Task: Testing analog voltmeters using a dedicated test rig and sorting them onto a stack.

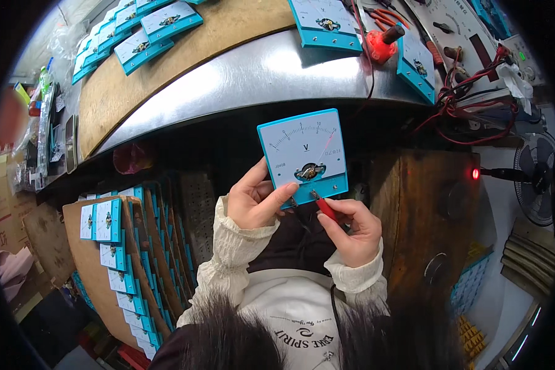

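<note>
A square meter (305,139), with a teal body, white dial face, thin needle and exposed mechanism, is tilted up in the middle of the view. My left hand (253,200) grips its lower left side, thumb on the front near the bottom edge. My right hand (354,234) pinches a red-handled probe or clip (325,208), whose metal tip touches a point on the meter's teal lower strip. A second dark metal piece sits beside my left thumb on that strip; I cannot make out what it is.
Above is a bench with a metal edge (216,80), holding similar meters (163,24), a red knobbed device (381,46), orange-handled tools and an instrument panel (459,34) with red leads. Stacked boards of meters (108,219) stand lower left. A wooden box (416,209) and fan (533,179) are at right.
</note>
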`<state>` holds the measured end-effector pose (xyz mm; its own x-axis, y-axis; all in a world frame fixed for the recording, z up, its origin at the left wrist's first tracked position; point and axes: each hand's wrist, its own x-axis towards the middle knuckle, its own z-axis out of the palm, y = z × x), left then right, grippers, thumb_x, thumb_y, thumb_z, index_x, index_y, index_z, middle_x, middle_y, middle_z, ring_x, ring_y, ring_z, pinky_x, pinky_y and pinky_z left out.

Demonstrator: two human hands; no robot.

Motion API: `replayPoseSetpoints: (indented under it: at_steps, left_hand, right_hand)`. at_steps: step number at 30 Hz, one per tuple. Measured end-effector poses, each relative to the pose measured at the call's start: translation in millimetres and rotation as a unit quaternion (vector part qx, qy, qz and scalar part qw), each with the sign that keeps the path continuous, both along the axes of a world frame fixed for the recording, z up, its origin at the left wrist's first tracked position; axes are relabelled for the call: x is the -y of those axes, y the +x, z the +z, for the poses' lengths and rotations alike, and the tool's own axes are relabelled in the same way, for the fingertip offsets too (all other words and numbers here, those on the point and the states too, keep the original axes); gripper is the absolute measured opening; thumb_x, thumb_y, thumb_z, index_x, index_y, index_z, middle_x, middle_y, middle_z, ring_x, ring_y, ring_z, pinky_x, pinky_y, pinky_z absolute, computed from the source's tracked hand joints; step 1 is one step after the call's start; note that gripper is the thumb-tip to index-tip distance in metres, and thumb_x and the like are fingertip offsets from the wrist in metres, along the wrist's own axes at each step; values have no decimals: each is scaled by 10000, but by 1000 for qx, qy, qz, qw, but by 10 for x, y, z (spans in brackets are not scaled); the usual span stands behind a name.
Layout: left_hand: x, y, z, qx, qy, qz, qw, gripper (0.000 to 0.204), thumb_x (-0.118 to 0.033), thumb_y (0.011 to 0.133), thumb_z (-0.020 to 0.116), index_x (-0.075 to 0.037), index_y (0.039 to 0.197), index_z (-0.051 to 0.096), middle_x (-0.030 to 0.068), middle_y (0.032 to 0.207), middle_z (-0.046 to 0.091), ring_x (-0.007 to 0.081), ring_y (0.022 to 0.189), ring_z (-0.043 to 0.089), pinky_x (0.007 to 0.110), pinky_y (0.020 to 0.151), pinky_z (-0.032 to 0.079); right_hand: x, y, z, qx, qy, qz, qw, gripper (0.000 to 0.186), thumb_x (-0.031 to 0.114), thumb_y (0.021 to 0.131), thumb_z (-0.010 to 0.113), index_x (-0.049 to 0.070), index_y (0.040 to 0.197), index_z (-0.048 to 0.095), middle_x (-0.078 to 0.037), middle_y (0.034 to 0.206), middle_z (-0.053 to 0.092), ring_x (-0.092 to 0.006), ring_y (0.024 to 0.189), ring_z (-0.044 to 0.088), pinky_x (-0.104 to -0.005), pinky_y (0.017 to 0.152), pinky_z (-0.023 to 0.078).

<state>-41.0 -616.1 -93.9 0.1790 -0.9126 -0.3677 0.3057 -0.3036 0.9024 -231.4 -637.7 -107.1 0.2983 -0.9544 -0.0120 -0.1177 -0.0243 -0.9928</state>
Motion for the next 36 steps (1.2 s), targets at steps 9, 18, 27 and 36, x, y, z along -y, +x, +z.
replayPoseSetpoints:
  at_steps: [9,18,27,36]
  left_hand:
    - [-26,34,-51,-15,-24,-14,1000,628,-106,867,677,-2,1405,371,84,1101,654,73,804,629,175,562,476]
    - [-42,29,74,-16,-97,107,989,528,-90,880,641,14,1345,413,102,1001,666,122,827,638,252,674,517]
    - [-817,319,267,160,-6,222,962,424,-220,831,704,26,1076,461,207,851,684,235,782,692,325,620,517]
    - [-3254,2553,633,475,127,509,707,284,-157,908,609,-52,1153,510,77,944,668,125,744,628,246,616,501]
  right_hand:
    - [-13,27,104,-10,28,-6,1000,249,-47,779,711,-12,1014,635,-62,886,671,-94,769,632,-215,681,498]
    - [-61,98,168,-57,-135,-73,987,138,-40,779,709,1,884,629,-100,851,650,-115,702,610,-215,608,473]
    - [-250,766,243,-131,-219,189,948,240,-48,731,751,0,939,642,-61,872,596,-121,769,572,-223,664,462]
    - [-111,553,-126,-137,-2,117,984,206,29,787,744,-1,979,677,-25,786,644,-32,630,499,-183,546,390]
